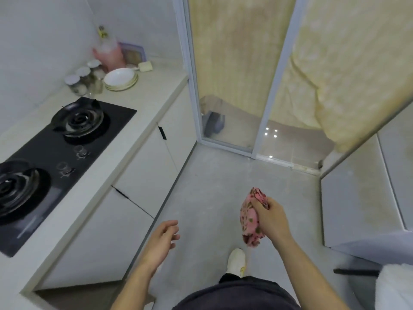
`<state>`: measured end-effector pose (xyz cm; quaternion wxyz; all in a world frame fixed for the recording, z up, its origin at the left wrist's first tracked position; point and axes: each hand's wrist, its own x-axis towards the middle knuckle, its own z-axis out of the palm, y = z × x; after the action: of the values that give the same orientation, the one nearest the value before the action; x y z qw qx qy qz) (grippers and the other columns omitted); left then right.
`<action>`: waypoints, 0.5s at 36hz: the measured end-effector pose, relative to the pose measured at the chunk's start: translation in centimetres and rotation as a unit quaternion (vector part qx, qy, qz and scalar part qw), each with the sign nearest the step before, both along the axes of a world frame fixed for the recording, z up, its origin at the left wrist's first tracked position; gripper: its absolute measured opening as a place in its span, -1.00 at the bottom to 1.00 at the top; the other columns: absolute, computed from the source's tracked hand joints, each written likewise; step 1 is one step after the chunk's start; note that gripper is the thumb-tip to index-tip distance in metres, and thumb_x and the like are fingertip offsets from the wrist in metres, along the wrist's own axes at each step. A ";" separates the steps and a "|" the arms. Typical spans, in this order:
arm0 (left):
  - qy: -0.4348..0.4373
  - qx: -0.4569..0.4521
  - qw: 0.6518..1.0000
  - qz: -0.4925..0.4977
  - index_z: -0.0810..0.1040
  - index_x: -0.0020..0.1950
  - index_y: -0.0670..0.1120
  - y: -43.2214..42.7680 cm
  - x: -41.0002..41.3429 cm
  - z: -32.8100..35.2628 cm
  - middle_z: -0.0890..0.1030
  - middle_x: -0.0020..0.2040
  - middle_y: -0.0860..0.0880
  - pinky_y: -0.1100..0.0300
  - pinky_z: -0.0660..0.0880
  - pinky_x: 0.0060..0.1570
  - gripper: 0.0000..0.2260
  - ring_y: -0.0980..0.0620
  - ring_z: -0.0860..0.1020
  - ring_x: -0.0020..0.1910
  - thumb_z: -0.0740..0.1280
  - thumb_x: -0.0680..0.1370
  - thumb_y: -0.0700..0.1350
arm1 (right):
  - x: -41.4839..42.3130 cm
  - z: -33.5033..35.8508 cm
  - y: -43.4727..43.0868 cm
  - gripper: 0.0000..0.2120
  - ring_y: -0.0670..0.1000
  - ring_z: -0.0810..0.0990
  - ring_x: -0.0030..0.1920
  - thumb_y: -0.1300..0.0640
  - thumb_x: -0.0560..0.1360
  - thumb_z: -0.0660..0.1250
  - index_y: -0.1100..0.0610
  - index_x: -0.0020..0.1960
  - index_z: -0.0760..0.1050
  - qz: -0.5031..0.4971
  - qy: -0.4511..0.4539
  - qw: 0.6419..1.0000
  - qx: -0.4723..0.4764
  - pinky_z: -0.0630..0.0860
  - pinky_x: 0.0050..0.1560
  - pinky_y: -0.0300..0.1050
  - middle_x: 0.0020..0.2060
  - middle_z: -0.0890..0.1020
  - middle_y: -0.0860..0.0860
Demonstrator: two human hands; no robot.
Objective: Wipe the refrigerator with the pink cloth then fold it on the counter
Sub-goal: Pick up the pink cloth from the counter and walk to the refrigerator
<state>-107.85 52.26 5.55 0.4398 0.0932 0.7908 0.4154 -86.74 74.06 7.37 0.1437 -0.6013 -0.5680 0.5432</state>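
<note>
Above the floor, right hand (271,217) grips pink cloth (250,220); left hand (162,239) loose

Small home kitchen. A pale counter (143,101) runs along the left wall, with a black glass gas hob (55,153) set into it: two burners, two knobs (80,151) near its front edge. Plain white cupboard doors (143,175) below, with slim dark handles. At the counter's far end: lidded glass jars (85,79), a stack of white bowls (120,78), a pink bottle (109,53), a sponge (145,66). Pale wall tiles. Grey floor (212,175). The narrow aisle ends at a sliding glass door (274,81) in a light metal frame. A grey refrigerator (357,198) stands on the right, opposite the counter.
</note>
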 end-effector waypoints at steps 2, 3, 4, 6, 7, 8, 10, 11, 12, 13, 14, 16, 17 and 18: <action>-0.001 0.014 1.000 0.007 0.63 0.26 0.02 3.5 -0.9 0.6 0.67 0.17 -0.05 0.03 0.61 0.20 -0.81 -0.02 0.68 0.14 0.27 0.71 -0.11 | -0.8 0.4 3.2 -0.75 0.13 0.69 -0.05 -0.02 0.66 0.35 0.17 -0.01 0.61 0.004 -0.007 1.000 0.011 0.63 0.10 0.15 -0.09 0.72 0.12; -0.001 0.022 1.000 0.009 0.63 0.26 0.01 5.3 -1.3 0.9 0.67 0.17 -0.04 0.01 0.61 0.21 -0.81 -0.03 0.68 0.14 0.27 0.71 -0.10 | -1.1 0.5 4.7 -0.75 0.14 0.69 -0.06 -0.03 0.65 0.35 0.16 -0.02 0.60 0.001 -0.007 1.000 0.017 0.63 0.09 0.16 -0.11 0.71 0.12; 0.000 0.028 1.000 0.010 0.63 0.26 0.01 7.0 -1.7 1.1 0.67 0.17 -0.04 0.00 0.61 0.23 -0.81 -0.03 0.68 0.14 0.26 0.72 -0.10 | -1.3 0.5 6.2 -0.74 0.14 0.69 -0.07 -0.03 0.65 0.36 0.17 -0.02 0.61 -0.003 -0.007 1.000 0.020 0.63 0.08 0.17 -0.12 0.71 0.11; 0.007 0.036 0.999 0.008 0.63 0.26 0.02 10.2 -2.3 1.4 0.67 0.18 -0.03 -0.01 0.61 0.24 -0.81 -0.03 0.68 0.14 0.26 0.72 -0.09 | -1.7 0.9 8.8 -0.77 0.12 0.68 -0.07 -0.01 0.65 0.36 0.15 -0.03 0.61 -0.010 -0.004 1.000 0.024 0.63 0.08 0.15 -0.13 0.71 0.07; 0.010 0.037 0.999 0.003 0.63 0.25 0.02 11.8 -2.6 1.5 0.67 0.17 -0.03 0.00 0.61 0.23 -0.81 -0.02 0.68 0.14 0.26 0.72 -0.09 | -1.8 1.0 10.0 -0.79 0.08 0.68 -0.08 0.00 0.65 0.35 0.13 -0.02 0.61 -0.018 0.003 1.000 0.022 0.63 0.08 0.13 -0.13 0.70 0.04; 0.012 0.035 0.999 -0.003 0.63 0.25 0.02 13.2 -2.8 1.6 0.67 0.17 -0.02 0.02 0.62 0.21 -0.81 -0.02 0.68 0.13 0.26 0.71 -0.09 | -2.0 1.2 11.1 -0.81 0.04 0.67 -0.08 0.00 0.66 0.35 0.10 -0.01 0.61 -0.025 0.010 0.999 0.019 0.63 0.08 0.10 -0.12 0.70 0.01; 0.012 0.027 0.999 -0.019 0.63 0.24 0.02 16.0 -3.1 1.8 0.67 0.16 -0.01 0.05 0.62 0.18 -0.82 -0.01 0.68 0.12 0.26 0.71 -0.09 | -2.1 1.4 12.9 -0.82 -0.01 0.66 -0.07 0.00 0.67 0.34 0.09 0.02 0.61 -0.037 0.018 0.999 0.018 0.61 0.08 0.06 -0.11 0.68 -0.03; 0.011 0.023 0.999 -0.029 0.63 0.24 0.01 17.2 -3.3 1.9 0.67 0.16 -0.02 0.06 0.62 0.18 -0.82 -0.01 0.68 0.12 0.27 0.71 -0.09 | -2.1 1.3 13.8 -0.82 -0.02 0.65 -0.07 0.00 0.67 0.34 0.09 0.03 0.61 -0.041 0.016 0.999 0.019 0.61 0.08 0.05 -0.10 0.68 -0.04; 0.007 0.021 0.999 -0.038 0.63 0.24 0.01 18.5 -3.5 1.9 0.67 0.15 -0.02 0.06 0.62 0.18 -0.82 -0.01 0.67 0.12 0.27 0.70 -0.10 | -2.1 1.1 14.7 -0.81 -0.01 0.65 -0.07 -0.01 0.67 0.34 0.10 0.03 0.62 -0.044 0.011 0.999 0.019 0.60 0.07 0.05 -0.11 0.68 -0.04; 0.003 0.017 0.999 -0.047 0.62 0.25 0.01 19.7 -3.6 1.9 0.66 0.15 -0.03 0.05 0.62 0.18 -0.82 -0.02 0.67 0.12 0.27 0.70 -0.11 | -2.1 0.8 15.5 -0.79 0.01 0.66 -0.07 -0.02 0.66 0.34 0.11 0.02 0.62 -0.047 0.005 0.999 0.019 0.60 0.07 0.05 -0.11 0.68 -0.03; 0.000 0.012 0.998 -0.055 0.62 0.25 0.01 20.9 -3.9 1.8 0.66 0.15 -0.04 0.05 0.61 0.18 -0.82 -0.03 0.66 0.12 0.27 0.70 -0.12 | -2.2 0.5 16.2 -0.79 0.05 0.66 -0.06 -0.02 0.66 0.34 0.12 0.01 0.61 -0.052 0.000 0.998 0.016 0.60 0.08 0.07 -0.11 0.69 0.00; -0.006 0.002 0.998 -0.069 0.62 0.25 0.00 23.2 -4.4 1.6 0.66 0.15 -0.05 0.04 0.61 0.19 -0.81 -0.03 0.66 0.12 0.27 0.70 -0.13 | -2.5 -0.1 17.3 -0.78 0.11 0.68 -0.05 -0.01 0.65 0.35 0.15 -0.02 0.61 -0.069 -0.005 0.998 0.008 0.62 0.10 0.12 -0.11 0.70 0.06; -0.010 -0.004 0.997 -0.077 0.62 0.24 0.00 24.3 -4.8 1.4 0.66 0.15 -0.05 0.05 0.61 0.19 -0.82 -0.03 0.66 0.12 0.27 0.70 -0.13 | -2.6 -0.4 17.8 -0.76 0.14 0.69 -0.04 0.01 0.65 0.36 0.18 -0.03 0.61 -0.080 -0.006 0.997 0.003 0.61 0.09 0.13 -0.12 0.71 0.10; -0.013 -0.008 0.996 -0.087 0.62 0.24 0.01 25.5 -5.2 1.2 0.66 0.16 -0.04 0.06 0.61 0.19 -0.82 -0.02 0.66 0.13 0.27 0.70 -0.12 | -2.8 -0.6 18.2 -0.75 0.17 0.69 -0.04 0.02 0.65 0.36 0.22 -0.03 0.60 -0.093 -0.005 0.996 -0.002 0.59 0.07 0.12 -0.12 0.71 0.14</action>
<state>-113.01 77.80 6.78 0.4856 0.1528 0.7771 0.3700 -89.54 92.27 6.74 0.1897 -0.6546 -0.5092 0.5256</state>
